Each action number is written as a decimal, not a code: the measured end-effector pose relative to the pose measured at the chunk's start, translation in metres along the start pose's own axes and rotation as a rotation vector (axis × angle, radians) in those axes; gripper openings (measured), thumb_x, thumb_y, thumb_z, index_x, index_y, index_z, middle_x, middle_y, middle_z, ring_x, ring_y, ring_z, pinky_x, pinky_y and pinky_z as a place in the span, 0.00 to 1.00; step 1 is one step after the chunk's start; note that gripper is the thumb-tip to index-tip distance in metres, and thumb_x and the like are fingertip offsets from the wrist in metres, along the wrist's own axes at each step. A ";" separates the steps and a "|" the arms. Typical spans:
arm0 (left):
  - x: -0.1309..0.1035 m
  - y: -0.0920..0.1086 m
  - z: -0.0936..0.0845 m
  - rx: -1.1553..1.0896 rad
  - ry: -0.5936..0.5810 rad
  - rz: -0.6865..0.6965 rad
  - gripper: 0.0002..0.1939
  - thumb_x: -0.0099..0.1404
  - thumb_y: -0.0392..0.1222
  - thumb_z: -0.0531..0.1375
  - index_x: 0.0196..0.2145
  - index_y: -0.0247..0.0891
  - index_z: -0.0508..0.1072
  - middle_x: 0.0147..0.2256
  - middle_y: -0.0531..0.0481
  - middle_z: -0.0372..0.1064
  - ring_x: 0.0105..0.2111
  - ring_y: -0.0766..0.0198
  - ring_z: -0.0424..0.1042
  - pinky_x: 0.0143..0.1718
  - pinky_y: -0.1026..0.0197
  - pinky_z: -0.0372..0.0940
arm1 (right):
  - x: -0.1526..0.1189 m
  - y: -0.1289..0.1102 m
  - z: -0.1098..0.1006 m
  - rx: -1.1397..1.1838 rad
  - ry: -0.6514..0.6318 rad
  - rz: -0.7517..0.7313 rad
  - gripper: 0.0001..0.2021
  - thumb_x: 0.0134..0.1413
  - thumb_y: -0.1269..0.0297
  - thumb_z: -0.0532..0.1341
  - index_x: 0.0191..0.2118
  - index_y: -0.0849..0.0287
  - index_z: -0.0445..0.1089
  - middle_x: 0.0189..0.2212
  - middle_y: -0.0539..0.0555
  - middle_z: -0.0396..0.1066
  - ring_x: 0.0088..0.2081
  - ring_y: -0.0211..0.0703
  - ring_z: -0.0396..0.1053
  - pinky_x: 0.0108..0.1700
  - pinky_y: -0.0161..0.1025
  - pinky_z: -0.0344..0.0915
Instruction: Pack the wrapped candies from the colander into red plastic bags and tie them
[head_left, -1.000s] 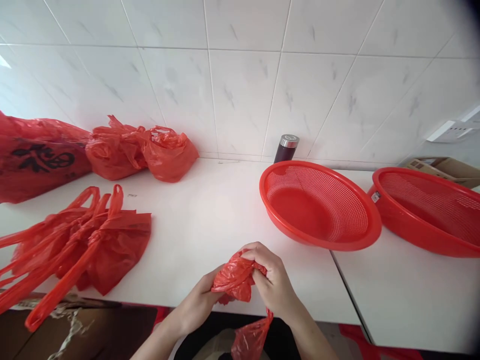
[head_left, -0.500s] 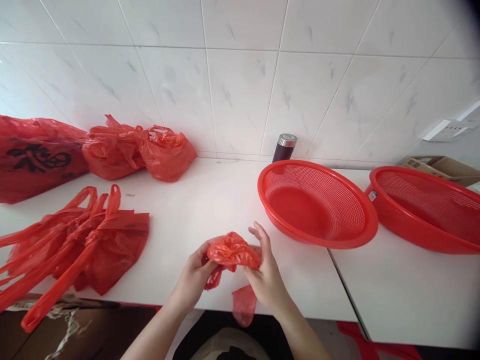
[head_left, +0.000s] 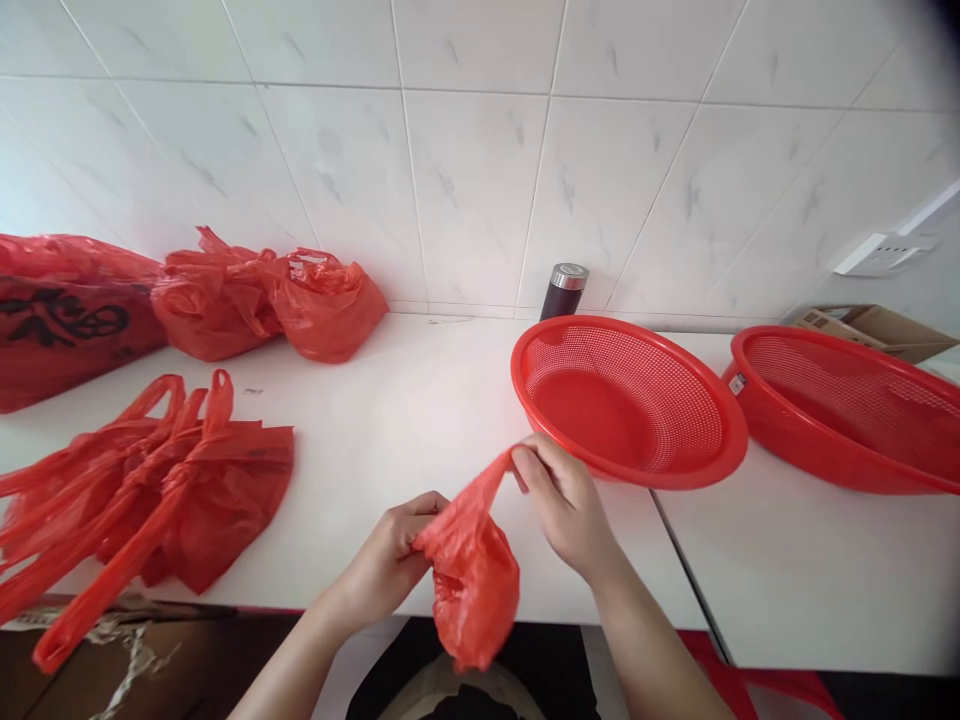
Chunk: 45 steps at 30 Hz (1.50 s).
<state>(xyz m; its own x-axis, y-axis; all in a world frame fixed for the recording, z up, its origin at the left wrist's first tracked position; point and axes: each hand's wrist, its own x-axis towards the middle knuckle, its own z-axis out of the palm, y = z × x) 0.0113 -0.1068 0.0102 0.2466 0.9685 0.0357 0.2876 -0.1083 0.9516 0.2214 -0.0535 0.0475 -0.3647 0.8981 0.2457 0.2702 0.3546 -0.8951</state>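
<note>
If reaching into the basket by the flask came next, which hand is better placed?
Probably the right hand: it is nearer the basket, with the left hand farther off across the red bag. Both hold the bag, so the right would first need freeing.

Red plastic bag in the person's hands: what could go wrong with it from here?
The red plastic bag is stretched between the left hand and right hand, so it might tear. Its lower part shows past the table's near edge, so a slipped grip could drop it. The right hand could also knock the nearest red basket.
</note>
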 end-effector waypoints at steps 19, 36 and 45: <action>0.004 0.007 -0.011 0.312 0.030 0.037 0.11 0.53 0.24 0.50 0.23 0.38 0.66 0.35 0.50 0.64 0.30 0.67 0.65 0.30 0.64 0.60 | -0.004 -0.011 0.000 0.015 -0.359 -0.101 0.15 0.65 0.61 0.50 0.26 0.57 0.59 0.23 0.46 0.58 0.25 0.34 0.54 0.29 0.32 0.52; 0.007 0.009 -0.005 0.163 0.038 -0.080 0.10 0.50 0.25 0.52 0.22 0.38 0.68 0.26 0.56 0.63 0.25 0.69 0.59 0.27 0.66 0.54 | 0.007 0.010 0.017 -0.027 -0.215 -0.004 0.15 0.62 0.58 0.54 0.27 0.57 0.66 0.23 0.47 0.64 0.26 0.34 0.59 0.31 0.32 0.54; 0.026 -0.003 -0.029 -0.446 0.754 -0.126 0.07 0.54 0.39 0.61 0.28 0.40 0.64 0.21 0.60 0.61 0.16 0.74 0.57 0.16 0.71 0.53 | -0.035 0.044 0.085 -0.012 -0.218 0.086 0.12 0.63 0.64 0.51 0.32 0.57 0.69 0.23 0.48 0.68 0.23 0.34 0.60 0.30 0.32 0.57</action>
<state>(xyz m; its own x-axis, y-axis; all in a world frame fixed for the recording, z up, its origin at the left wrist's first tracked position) -0.0101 -0.0752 0.0171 -0.4838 0.8744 -0.0358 -0.1550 -0.0454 0.9869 0.1707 -0.0916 -0.0326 -0.5235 0.8481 0.0813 0.3187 0.2834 -0.9045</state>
